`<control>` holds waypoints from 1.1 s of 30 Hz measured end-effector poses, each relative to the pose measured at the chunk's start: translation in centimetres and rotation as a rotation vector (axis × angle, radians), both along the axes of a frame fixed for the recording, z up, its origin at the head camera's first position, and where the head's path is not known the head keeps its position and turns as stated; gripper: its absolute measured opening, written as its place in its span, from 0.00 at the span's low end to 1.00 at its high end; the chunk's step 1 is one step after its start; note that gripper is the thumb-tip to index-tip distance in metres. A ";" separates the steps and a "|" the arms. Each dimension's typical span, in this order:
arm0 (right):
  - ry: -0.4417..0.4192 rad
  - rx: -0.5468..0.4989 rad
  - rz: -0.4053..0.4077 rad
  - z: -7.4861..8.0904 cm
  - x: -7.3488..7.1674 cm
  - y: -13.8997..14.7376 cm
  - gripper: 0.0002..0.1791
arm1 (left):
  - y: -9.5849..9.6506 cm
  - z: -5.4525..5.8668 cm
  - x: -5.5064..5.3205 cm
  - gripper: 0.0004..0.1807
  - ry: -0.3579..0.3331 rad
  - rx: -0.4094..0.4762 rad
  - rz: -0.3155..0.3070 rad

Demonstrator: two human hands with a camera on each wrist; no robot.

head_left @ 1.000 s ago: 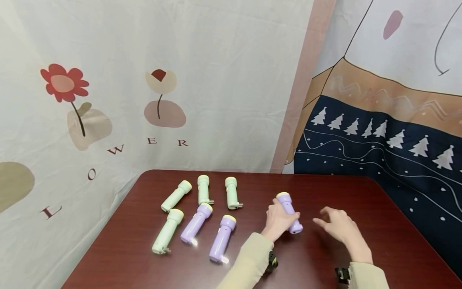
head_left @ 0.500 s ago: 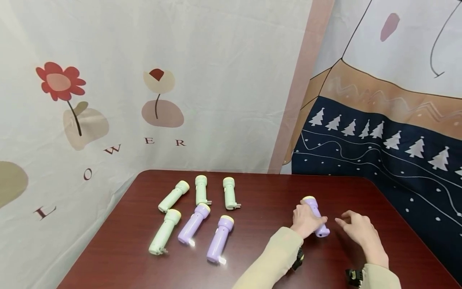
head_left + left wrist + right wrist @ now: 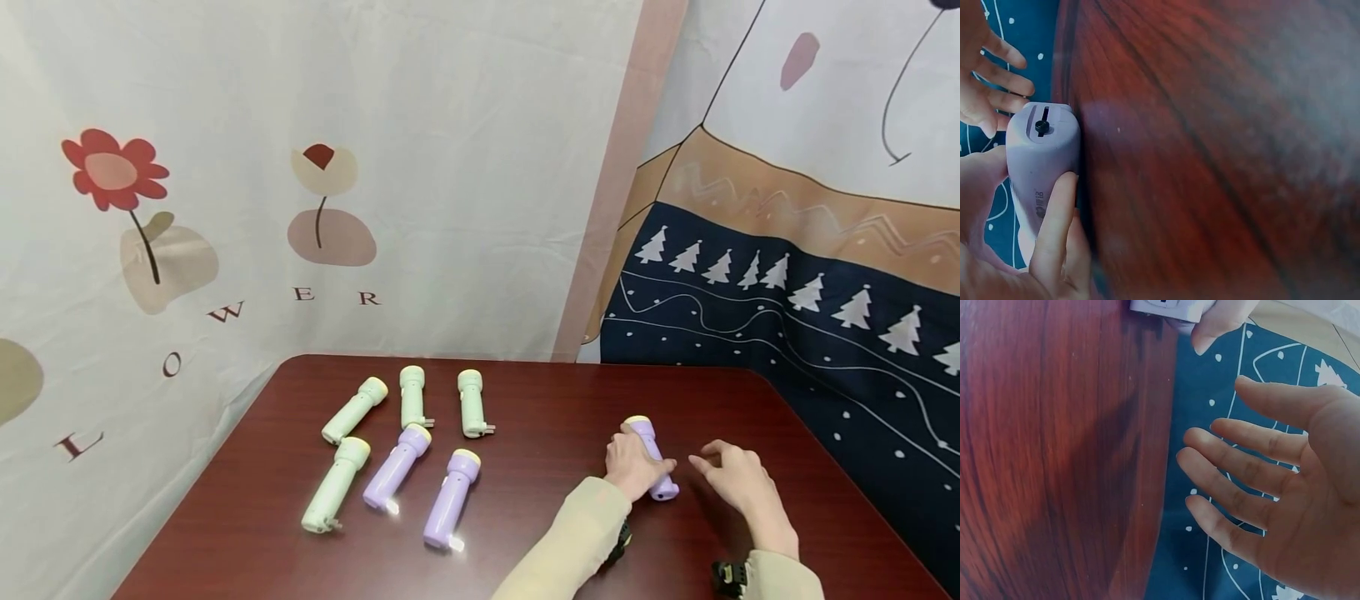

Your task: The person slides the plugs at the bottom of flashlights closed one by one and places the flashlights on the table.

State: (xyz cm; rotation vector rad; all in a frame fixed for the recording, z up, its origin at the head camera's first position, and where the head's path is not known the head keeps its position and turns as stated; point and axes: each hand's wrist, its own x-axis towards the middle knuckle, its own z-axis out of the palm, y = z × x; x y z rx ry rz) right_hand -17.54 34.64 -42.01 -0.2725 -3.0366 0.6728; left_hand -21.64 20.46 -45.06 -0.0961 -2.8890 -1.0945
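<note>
My left hand (image 3: 632, 467) grips a purple flashlight (image 3: 650, 445) with a pale yellow lens rim, at the right half of the table. In the left wrist view the flashlight's end (image 3: 1052, 139) shows a slot with a small black slider, with fingers along its side and the thumb opposite. The flashlight is close over the tabletop. To its right my right hand (image 3: 741, 482) hovers with relaxed, spread fingers, holding nothing. In the right wrist view its fingers (image 3: 1235, 464) are apart from the flashlight, whose end (image 3: 1169, 309) shows at the top edge.
Two more purple flashlights (image 3: 452, 500) lie left of centre on the dark red wooden table (image 3: 540, 417). Several pale green flashlights (image 3: 335, 487) lie behind and left of them, some with plug prongs folded out. A printed curtain (image 3: 465, 192) hangs behind the table.
My left hand has carried the purple flashlight to the right, mostly in the first half second. The right hand has shifted right too, keeping its relaxed shape. The other flashlights stay put.
</note>
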 end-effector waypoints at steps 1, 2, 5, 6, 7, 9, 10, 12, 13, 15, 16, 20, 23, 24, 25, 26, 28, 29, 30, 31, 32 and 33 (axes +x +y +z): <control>0.002 -0.001 0.001 0.0 -0.1 0.0 0.25 | 0.0 0.0 0.0 0.42 0.004 -0.008 0.000; 0.003 -0.002 0.003 0.0 -0.1 -0.1 0.25 | -0.1 -0.1 0.0 0.42 0.008 -0.015 0.000; 0.005 -0.003 0.008 0.0 -0.1 -0.3 0.24 | -0.2 -0.2 0.0 0.43 0.002 -0.024 -0.010; 0.004 -0.002 0.009 0.0 -0.1 -0.3 0.24 | -0.2 -0.2 0.0 0.43 -0.001 -0.021 -0.016; 0.003 -0.001 0.008 0.1 -0.1 -0.4 0.24 | -0.3 -0.2 0.0 0.43 -0.009 -0.012 -0.022; 0.005 0.006 0.010 0.2 0.0 -0.6 0.23 | -0.4 -0.2 -0.1 0.44 -0.022 0.003 -0.031; 0.006 0.007 0.010 0.3 0.0 -0.6 0.24 | -0.4 -0.2 -0.1 0.44 -0.027 0.006 -0.031; 0.011 0.009 0.010 0.5 -0.1 -0.8 0.23 | -0.5 -0.2 -0.3 0.42 -0.031 0.017 -0.033; 0.012 0.010 0.010 0.5 -0.1 -0.9 0.23 | -0.5 -0.2 -0.3 0.41 -0.033 0.015 -0.031; 0.019 0.020 0.011 0.6 -0.2 -1.1 0.23 | -0.6 -0.2 -0.4 0.38 -0.027 -0.004 -0.031; 0.023 0.027 0.011 0.6 -0.3 -1.2 0.23 | -0.7 -0.2 -0.4 0.37 -0.023 -0.016 -0.034; 0.042 0.056 0.011 0.4 -0.4 -1.6 0.21 | -1.1 -0.2 -0.6 0.34 -0.002 -0.064 -0.053; 0.057 0.057 0.009 0.3 -0.5 -1.9 0.19 | -1.6 -0.1 -0.7 0.30 -0.002 -0.079 -0.067; 0.061 0.056 0.010 0.3 -0.6 -2.1 0.19 | -1.8 -0.1 -0.7 0.29 -0.006 -0.081 -0.070; 0.066 0.056 0.011 0.3 -0.6 -2.2 0.19 | -2.1 0.0 -0.7 0.28 -0.009 -0.083 -0.072; 0.071 0.056 0.012 0.2 -0.6 -2.3 0.18 | -2.3 0.1 -0.7 0.28 -0.010 -0.088 -0.074; 0.075 0.056 0.016 0.2 -0.7 -2.6 0.19 | -2.9 0.4 -0.8 0.27 -0.013 -0.096 -0.085; 0.077 0.057 0.017 0.1 -0.8 -2.7 0.19 | -3.1 0.5 -0.8 0.27 -0.009 -0.105 -0.089; 0.077 0.057 0.019 0.1 -0.9 -2.8 0.19 | -3.4 0.6 -0.9 0.27 -0.007 -0.113 -0.093; 0.078 0.056 0.020 0.1 -0.9 -2.9 0.19 | -3.7 0.7 -0.9 0.28 -0.007 -0.122 -0.098; 0.078 0.054 0.022 0.0 -1.0 -3.0 0.19 | -4.0 0.8 -0.9 0.28 -0.005 -0.130 -0.103; 0.077 0.051 0.023 -0.1 -1.1 -3.1 0.19 | -4.4 1.0 -1.0 0.29 -0.004 -0.139 -0.109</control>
